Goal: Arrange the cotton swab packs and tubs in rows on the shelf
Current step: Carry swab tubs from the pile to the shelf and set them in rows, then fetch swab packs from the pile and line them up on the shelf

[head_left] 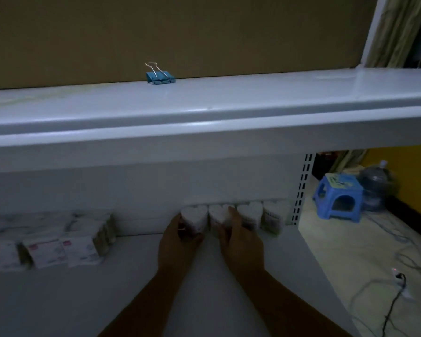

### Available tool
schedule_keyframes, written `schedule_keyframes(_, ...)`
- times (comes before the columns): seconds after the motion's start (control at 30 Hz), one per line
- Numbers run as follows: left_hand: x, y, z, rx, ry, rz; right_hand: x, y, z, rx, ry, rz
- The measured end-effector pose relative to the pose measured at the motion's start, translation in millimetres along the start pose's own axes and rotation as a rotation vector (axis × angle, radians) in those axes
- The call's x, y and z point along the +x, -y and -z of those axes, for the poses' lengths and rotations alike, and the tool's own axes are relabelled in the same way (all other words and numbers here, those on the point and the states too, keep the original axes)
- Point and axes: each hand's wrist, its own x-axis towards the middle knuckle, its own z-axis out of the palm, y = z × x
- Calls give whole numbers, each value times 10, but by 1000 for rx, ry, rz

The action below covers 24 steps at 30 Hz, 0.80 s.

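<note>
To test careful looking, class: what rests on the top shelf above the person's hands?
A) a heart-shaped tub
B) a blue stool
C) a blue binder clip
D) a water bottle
C, since the blue binder clip sits on the top shelf, while the heart-shaped tubs stand in a row on the lower shelf.
</note>
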Motion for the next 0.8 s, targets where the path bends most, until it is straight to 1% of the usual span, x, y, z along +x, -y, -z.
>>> schedule_keyframes(0.13, -6, -36, -28, 8, -13, 46, -1, 3, 77, 21, 14, 6)
schedule_keyframes(0.2, -25, -76, -24, 25, -44, 1, -29, 20, 115, 68, -30, 24)
schedule_keyframes(0.27, -77, -97, 10, 118, -67, -55, -51, 36, 166, 125, -103, 16)
schedule_keyframes(0.3, -125, -108, 61, 168, -63, -52, -71, 44, 197, 155, -112, 24)
schedule_keyframes(0.33, -188, -107, 145, 201, -51, -39, -101, 49, 231, 162, -107, 62)
schedule_keyframes(0.37, -253, -96, 268, 233, -26, -48, -142, 64, 261, 136, -97, 138)
schedule_keyframes(0.4, -318, -85, 440, 277, 11, -93, -196, 103, 280, 84, -73, 236)
schedule_keyframes(0.47, -389, -77, 930, 431, 111, -260, -326, 337, 286, -58, 13, 430)
schedule_keyframes(0.5, -410, -77, 1239, 520, 158, -345, -404, 522, 261, -90, 71, 524)
schedule_keyframes(0.53, -440, -80, 1590, 604, 194, -400, -480, 750, 204, -96, 132, 619)
schedule_keyframes(0.57, -474, -67, 1964, 683, 220, -416, -566, 1027, 123, -78, 203, 694)
schedule_keyframes(0.63, -554, 21, 2779, 853, 237, -371, -775, 1700, -81, -31, 321, 799)
schedule_keyframes(0.73, -747, 260, 4078, 1170, 233, -245, -1118, 2793, -580, -41, 491, 892)
schedule_keyframes(0.8, -937, 427, 4839, 1369, 249, -158, -1327, 3442, -821, -70, 667, 872)
